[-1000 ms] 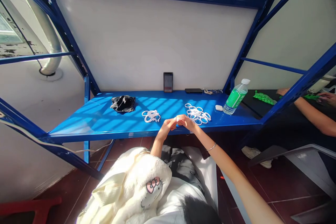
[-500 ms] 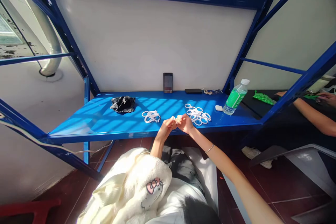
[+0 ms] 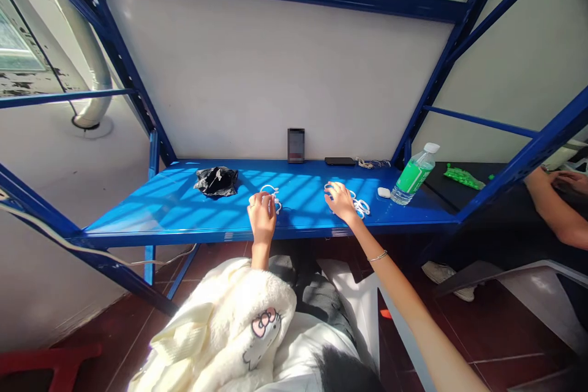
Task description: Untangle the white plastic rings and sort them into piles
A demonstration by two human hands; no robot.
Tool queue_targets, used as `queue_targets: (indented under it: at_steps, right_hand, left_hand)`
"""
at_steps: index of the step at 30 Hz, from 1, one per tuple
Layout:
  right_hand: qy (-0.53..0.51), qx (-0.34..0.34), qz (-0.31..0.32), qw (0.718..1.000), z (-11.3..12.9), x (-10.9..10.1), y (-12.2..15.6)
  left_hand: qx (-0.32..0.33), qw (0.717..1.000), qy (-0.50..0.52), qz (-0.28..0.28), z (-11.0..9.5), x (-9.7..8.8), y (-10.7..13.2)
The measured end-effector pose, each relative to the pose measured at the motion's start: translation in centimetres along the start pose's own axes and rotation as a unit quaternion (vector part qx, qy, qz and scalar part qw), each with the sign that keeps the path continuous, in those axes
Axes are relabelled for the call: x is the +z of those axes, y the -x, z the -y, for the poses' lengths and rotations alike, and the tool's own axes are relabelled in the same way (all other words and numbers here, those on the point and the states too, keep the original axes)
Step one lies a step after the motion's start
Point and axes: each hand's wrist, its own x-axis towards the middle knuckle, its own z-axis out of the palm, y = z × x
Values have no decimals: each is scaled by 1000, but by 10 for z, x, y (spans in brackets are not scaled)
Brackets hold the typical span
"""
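My left hand [image 3: 262, 213] is over the small pile of white rings at the table's front middle. Its fingers are bent and closed on a white ring [image 3: 269, 188] that shows just beyond the fingertips; the hand hides most of that pile. To the right, my right hand [image 3: 339, 200] reaches onto the larger pile of white rings [image 3: 361, 207], fingers apart and bent down, covering its left part. Whether its fingertips touch a ring is hard to see.
On the blue table [image 3: 184, 217] are a crumpled black plastic bag [image 3: 217, 182], an upright phone [image 3: 296, 145], a flat black device [image 3: 340, 161], a cable [image 3: 373, 163], a small white case [image 3: 383, 192] and a water bottle [image 3: 414, 174]. At right, another person's arm [image 3: 555, 211] is near green pieces [image 3: 463, 176].
My hands, together between the two piles before, have moved apart. The left went to the small pile, the right to the larger one. The other person's arm has shifted right.
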Motion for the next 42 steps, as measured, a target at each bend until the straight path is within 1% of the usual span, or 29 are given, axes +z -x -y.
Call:
queue_targets:
  at_steps: [3, 5, 9, 14, 21, 28, 31, 34, 36, 38, 40, 42]
  right_hand:
    - [121, -8, 24, 992, -20, 1, -3]
    - [146, -11, 34, 989, -27, 2, -3]
    - [144, -21, 45, 988, -30, 2, -3]
    - [137, -38, 59, 988, -26, 0, -5]
    - [128, -63, 56, 988, -19, -2, -4]
    - [115, -82, 37, 989, -5, -7, -7]
    - [61, -99, 30, 993, 6, -8, -6]
    - [-63, -112, 49, 991, 18, -6, -3]
    - [-169, -95, 79, 978, 24, -3, -1]
    - [-257, -76, 104, 958, 29, 3, 1]
    - [-317, -59, 125, 938, 30, 9, 1]
    - [-349, -36, 145, 925, 30, 16, 1]
  left_hand:
    - [-21, 999, -36, -12, 10, 5, 1]
    - [-33, 998, -54, -1, 16, 9, 2]
    - [-45, 994, -89, 36, 22, 16, 5]
    - [-45, 991, -108, 70, 20, 18, 6]
    - [-38, 992, -85, 82, 16, 17, 7]
    - [-44, 990, -115, 71, 15, 16, 6]
    - [-44, 990, -116, 65, 15, 15, 5]
    - [-48, 991, -110, 54, 15, 15, 5]
    - [-48, 993, -102, 48, 14, 14, 5]
    - [-40, 994, -92, 40, 12, 14, 6]
    - [-23, 996, -83, 35, 11, 14, 6]
    - [-7, 996, -78, 40, 10, 16, 7]
